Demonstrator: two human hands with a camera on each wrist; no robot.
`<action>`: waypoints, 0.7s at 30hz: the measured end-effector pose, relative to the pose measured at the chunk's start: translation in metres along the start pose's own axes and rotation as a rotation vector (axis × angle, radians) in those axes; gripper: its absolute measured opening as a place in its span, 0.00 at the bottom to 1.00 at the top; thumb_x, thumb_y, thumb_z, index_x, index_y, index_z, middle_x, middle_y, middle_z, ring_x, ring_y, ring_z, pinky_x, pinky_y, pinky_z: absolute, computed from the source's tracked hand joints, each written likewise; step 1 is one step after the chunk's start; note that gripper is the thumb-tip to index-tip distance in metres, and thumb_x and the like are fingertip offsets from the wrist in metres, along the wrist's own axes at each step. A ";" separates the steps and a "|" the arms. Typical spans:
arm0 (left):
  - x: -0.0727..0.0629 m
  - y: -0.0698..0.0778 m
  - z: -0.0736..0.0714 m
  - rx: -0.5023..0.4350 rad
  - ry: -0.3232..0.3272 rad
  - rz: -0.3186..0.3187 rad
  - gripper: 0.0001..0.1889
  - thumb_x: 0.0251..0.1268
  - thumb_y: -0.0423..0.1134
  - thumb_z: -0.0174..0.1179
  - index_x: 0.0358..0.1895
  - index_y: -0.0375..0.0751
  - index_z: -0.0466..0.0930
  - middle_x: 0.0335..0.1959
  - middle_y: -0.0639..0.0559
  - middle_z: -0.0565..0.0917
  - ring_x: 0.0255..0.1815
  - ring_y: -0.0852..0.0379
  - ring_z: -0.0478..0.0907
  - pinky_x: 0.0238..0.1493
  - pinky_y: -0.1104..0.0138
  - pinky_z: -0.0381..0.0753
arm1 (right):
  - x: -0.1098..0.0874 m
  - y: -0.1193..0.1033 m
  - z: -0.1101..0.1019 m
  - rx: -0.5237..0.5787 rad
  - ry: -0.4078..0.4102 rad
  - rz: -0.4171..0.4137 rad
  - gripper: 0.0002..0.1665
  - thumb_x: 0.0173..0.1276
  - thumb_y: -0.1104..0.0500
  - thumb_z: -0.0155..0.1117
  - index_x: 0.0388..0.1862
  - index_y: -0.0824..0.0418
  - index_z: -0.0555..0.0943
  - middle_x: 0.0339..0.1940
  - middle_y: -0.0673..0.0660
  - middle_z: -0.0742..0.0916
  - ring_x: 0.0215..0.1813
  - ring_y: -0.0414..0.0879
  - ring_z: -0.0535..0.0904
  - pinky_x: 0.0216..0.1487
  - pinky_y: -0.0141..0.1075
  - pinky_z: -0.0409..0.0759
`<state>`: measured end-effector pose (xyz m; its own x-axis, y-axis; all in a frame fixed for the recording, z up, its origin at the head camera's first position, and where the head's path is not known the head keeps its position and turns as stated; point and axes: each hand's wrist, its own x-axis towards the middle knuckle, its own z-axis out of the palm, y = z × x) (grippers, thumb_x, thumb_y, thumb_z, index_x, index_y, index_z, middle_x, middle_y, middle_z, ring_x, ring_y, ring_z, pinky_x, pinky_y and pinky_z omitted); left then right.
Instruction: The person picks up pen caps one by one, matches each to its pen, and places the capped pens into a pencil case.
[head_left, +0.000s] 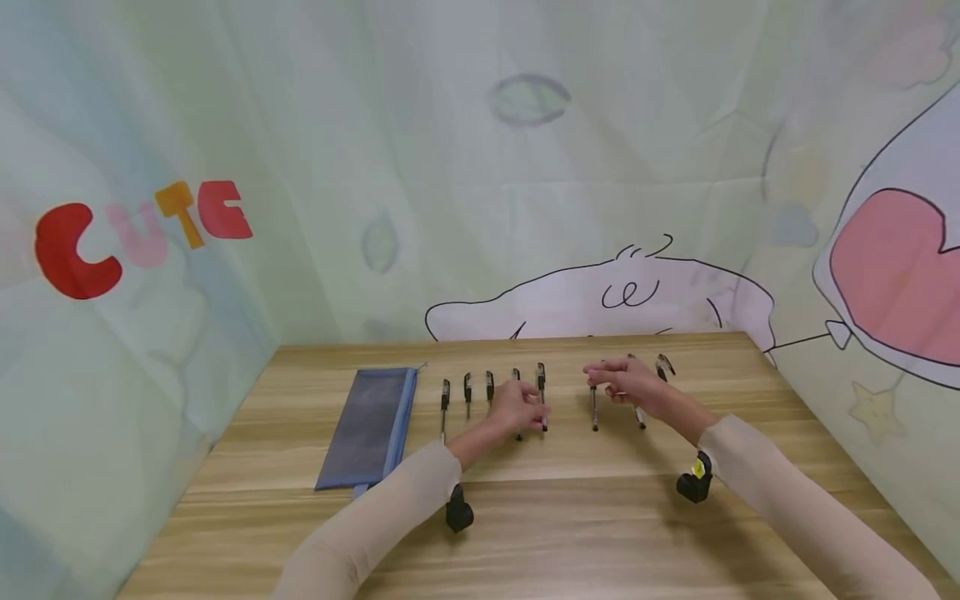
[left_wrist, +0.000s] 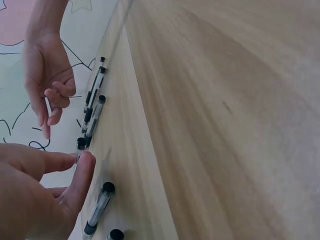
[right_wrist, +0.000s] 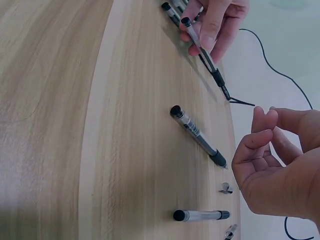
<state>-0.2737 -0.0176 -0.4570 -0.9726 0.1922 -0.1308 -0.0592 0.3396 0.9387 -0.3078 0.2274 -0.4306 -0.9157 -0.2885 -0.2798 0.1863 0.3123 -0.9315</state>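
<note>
My left hand (head_left: 517,407) pinches a clear-barrelled gel pen (head_left: 542,387) between thumb and finger, seen closely in the right wrist view. Its black cap with a clip sticking out points at the back wall. To the right, my right hand (head_left: 633,387) hovers above another pen (head_left: 595,410), thumb and fingertips together with nothing visible between them. In the right wrist view that pen (right_wrist: 197,135) lies uncapped, and a second uncapped pen (right_wrist: 200,215) lies beside it. A loose cap (right_wrist: 226,188) rests near their tips.
A blue-edged mesh pencil pouch (head_left: 367,429) lies flat at the left. Between it and my left hand, several capped pens (head_left: 445,400) stand in a row, tips away. A black clip (head_left: 663,367) shows beyond my right hand. A printed curtain (head_left: 510,183) closes off the table's back.
</note>
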 end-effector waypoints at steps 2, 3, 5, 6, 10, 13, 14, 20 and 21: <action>0.001 -0.001 0.001 0.035 -0.004 0.009 0.25 0.65 0.28 0.67 0.64 0.24 0.75 0.41 0.39 0.90 0.29 0.57 0.89 0.31 0.71 0.89 | -0.001 0.002 -0.001 -0.002 -0.004 -0.001 0.30 0.79 0.55 0.60 0.72 0.69 0.71 0.54 0.60 0.86 0.31 0.35 0.72 0.31 0.26 0.74; 0.001 -0.001 0.001 0.051 -0.005 0.013 0.25 0.65 0.28 0.67 0.64 0.24 0.75 0.41 0.39 0.90 0.28 0.58 0.88 0.30 0.71 0.88 | -0.002 0.003 -0.001 -0.005 -0.004 -0.002 0.30 0.79 0.55 0.60 0.72 0.69 0.71 0.55 0.60 0.86 0.31 0.35 0.72 0.31 0.26 0.73; 0.002 -0.001 0.003 0.079 -0.003 0.020 0.25 0.65 0.28 0.68 0.64 0.25 0.76 0.40 0.40 0.90 0.26 0.58 0.88 0.30 0.71 0.88 | -0.002 0.004 -0.002 -0.012 -0.003 -0.001 0.30 0.78 0.55 0.60 0.72 0.69 0.71 0.58 0.63 0.85 0.31 0.34 0.72 0.31 0.25 0.74; 0.003 -0.002 0.003 0.094 0.000 0.028 0.24 0.64 0.29 0.68 0.63 0.24 0.77 0.39 0.40 0.90 0.25 0.58 0.88 0.29 0.71 0.88 | -0.003 0.004 -0.002 -0.016 0.000 0.001 0.30 0.78 0.55 0.60 0.72 0.69 0.72 0.59 0.63 0.85 0.31 0.34 0.72 0.31 0.26 0.74; 0.004 -0.004 0.006 0.180 0.011 0.069 0.22 0.62 0.30 0.70 0.58 0.24 0.80 0.35 0.40 0.90 0.22 0.59 0.87 0.27 0.72 0.87 | -0.003 0.005 -0.002 -0.012 0.005 0.009 0.30 0.78 0.56 0.61 0.72 0.70 0.72 0.53 0.56 0.87 0.31 0.34 0.72 0.31 0.26 0.74; 0.005 -0.006 0.008 0.232 0.016 0.105 0.20 0.61 0.30 0.71 0.55 0.24 0.82 0.33 0.40 0.90 0.22 0.58 0.87 0.27 0.73 0.87 | -0.003 0.007 -0.001 -0.020 -0.007 0.003 0.30 0.77 0.57 0.61 0.72 0.71 0.71 0.50 0.52 0.89 0.30 0.34 0.72 0.31 0.27 0.74; 0.005 -0.007 0.009 0.246 0.018 0.116 0.19 0.61 0.30 0.71 0.54 0.24 0.82 0.33 0.39 0.90 0.22 0.58 0.87 0.27 0.73 0.87 | -0.003 0.007 -0.001 -0.023 -0.010 0.000 0.30 0.77 0.57 0.61 0.72 0.71 0.71 0.49 0.52 0.89 0.30 0.34 0.72 0.30 0.27 0.73; 0.006 -0.009 0.011 0.278 0.036 0.149 0.18 0.61 0.30 0.72 0.53 0.24 0.83 0.31 0.39 0.90 0.21 0.57 0.87 0.25 0.74 0.86 | -0.003 0.008 0.000 -0.026 -0.035 -0.016 0.30 0.77 0.58 0.61 0.71 0.73 0.71 0.45 0.50 0.90 0.28 0.33 0.72 0.27 0.26 0.71; 0.006 -0.009 0.011 0.281 0.035 0.149 0.18 0.61 0.30 0.72 0.52 0.24 0.83 0.30 0.40 0.90 0.21 0.58 0.87 0.24 0.74 0.85 | -0.003 0.008 0.000 -0.026 -0.037 -0.017 0.30 0.77 0.58 0.61 0.71 0.73 0.71 0.45 0.50 0.90 0.28 0.33 0.72 0.27 0.26 0.71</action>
<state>-0.2764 -0.0089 -0.4694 -0.9734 0.2285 0.0171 0.1441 0.5522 0.8212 -0.3037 0.2308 -0.4375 -0.9047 -0.3270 -0.2733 0.1616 0.3301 -0.9300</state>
